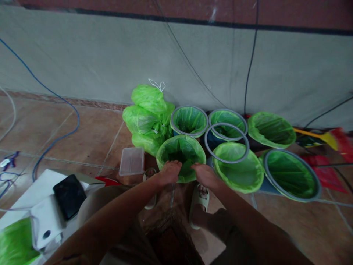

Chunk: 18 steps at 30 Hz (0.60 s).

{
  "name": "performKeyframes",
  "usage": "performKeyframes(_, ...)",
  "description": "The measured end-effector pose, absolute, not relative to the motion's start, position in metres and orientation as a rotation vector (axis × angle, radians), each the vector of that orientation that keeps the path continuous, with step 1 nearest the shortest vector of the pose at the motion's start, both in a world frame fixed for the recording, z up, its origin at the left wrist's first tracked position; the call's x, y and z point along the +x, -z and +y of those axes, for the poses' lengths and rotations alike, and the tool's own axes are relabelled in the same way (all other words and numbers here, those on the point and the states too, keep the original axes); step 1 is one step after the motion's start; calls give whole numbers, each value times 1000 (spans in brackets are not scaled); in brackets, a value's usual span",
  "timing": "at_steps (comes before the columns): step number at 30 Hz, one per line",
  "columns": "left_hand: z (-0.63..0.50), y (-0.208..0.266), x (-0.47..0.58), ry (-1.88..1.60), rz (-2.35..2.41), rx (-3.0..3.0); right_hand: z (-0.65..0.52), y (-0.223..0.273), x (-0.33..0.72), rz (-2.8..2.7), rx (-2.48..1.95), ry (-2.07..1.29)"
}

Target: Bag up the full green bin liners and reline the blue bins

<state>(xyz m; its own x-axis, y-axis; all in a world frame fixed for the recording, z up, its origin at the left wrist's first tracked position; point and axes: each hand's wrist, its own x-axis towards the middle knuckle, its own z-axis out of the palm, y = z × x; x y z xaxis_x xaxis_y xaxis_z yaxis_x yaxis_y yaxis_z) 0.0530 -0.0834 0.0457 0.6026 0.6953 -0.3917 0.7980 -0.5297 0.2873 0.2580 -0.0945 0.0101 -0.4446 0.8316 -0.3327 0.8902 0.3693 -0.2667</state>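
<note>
A bin lined with a thin green bin liner [181, 143] stands on the floor between my feet and the wall. My left hand [171, 171] grips the liner at the near left of the rim, fingers curled over it. At the near right, my right hand [203, 174] pinches the same liner. Part of the liner sags between the two hands, and the bin's body is hidden. Just right of it, a grey ring [208, 145] lies tilted across the edges of another lined bin [238, 178] and the bin behind.
Knotted green bags [143, 119] are piled left of the bins, by the wall. Several lined bins, including one with a grey rim [292, 176], stand to the right. A clear plastic box [131, 161], a blue cable [55, 143] and a black tablet [70, 197] are at left.
</note>
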Motion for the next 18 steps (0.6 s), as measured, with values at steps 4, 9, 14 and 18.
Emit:
performKeyframes(4,-94,-41,53,376,1141,2419,-109,-11,239,2486,1454,673)
performKeyframes(9,-110,-19,52,394,1088,2471,-126,10,230,2461,1395,695)
performKeyframes(14,-109,-5,45,384,1161,2453,-133,35,237,2476,1476,675)
performKeyframes(18,-108,3,38,396,1215,2446,-132,46,246,2537,1482,692)
